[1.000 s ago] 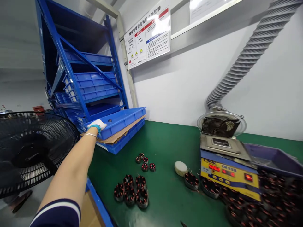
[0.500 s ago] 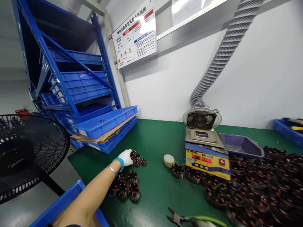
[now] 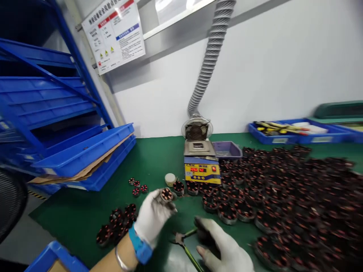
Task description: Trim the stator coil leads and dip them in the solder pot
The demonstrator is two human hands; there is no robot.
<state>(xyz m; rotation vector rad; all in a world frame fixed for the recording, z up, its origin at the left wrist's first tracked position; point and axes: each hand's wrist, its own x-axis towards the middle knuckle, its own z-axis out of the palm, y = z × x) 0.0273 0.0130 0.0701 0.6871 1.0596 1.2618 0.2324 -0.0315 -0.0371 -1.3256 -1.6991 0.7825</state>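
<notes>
Here, a small copper-wound stator sits raised in a gloved left hand

The small stator (image 3: pixel 166 194) is a short, round piece with a greyish rim and stubby copper-pink windings set between dark gaps. It is above the table, in the left hand (image 3: pixel 155 217), whose fingers are closed around its side. That glove is white knit, darkened at the fingertips; below it are a blue wristband (image 3: pixel 140 243) and a smooth silver bangle (image 3: pixel 121 260).

The right hand (image 3: pixel 224 245), gloved too and blurred, has its thumb and fingers spread apart. Beside it lie metal-jawed pliers (image 3: pixel 179 238) with slim green handles; whether the fingertips touch one handle, I cannot tell.

Four more small stators (image 3: pixel 136 183) stand loosely grouped to the left, with larger, dark ring stators (image 3: pixel 116 219) nearer the person. A dense mass of ring stators (image 3: pixel 283 204) covers the right side.

The table (image 3: pixel 159 155) is smooth and green. At its back are a squat white cylinder (image 3: pixel 170 179), a yellow-fronted control unit (image 3: pixel 202 174) with red digits, a purple plastic bin (image 3: pixel 238 153) and a ribbed grey duct (image 3: pixel 208 56) rising along the white wall (image 3: pixel 269 75). Ribbed blue trays (image 3: pixel 93 147), layered with brown cardboard (image 3: pixel 93 164), fill the left corner.
</notes>
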